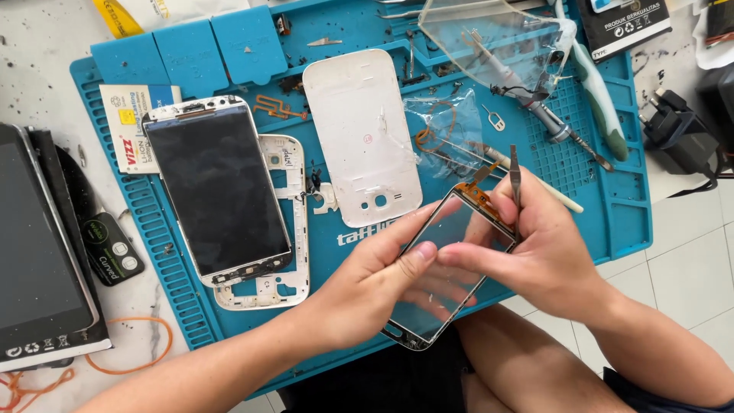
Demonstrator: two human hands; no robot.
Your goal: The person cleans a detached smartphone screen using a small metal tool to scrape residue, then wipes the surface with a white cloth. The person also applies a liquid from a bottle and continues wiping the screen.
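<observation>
Surface: blue silicone repair mat (627, 222) on a pale speckled tabletop, white floor tiles off to the right.
Held part: thin clear glass touch panel with dark border (447, 264), tilted over the mat's lower right edge, orange flex strip at its top end.
Left hand (375, 283): gripping the panel's left edge, thumb pressed on the glass.
Right hand (535, 252): pinching the panel's right side, plus slim metal tweezers (514, 177) poking upward.
Hard to tell: panel's bottom corner half hidden behind the hands.
Nearby: dark-screened phone assembly (218, 191) lying on a white plastic mid-frame (284, 222), white plastic back cover (359, 130) just beside, all well apart from the hands.
</observation>
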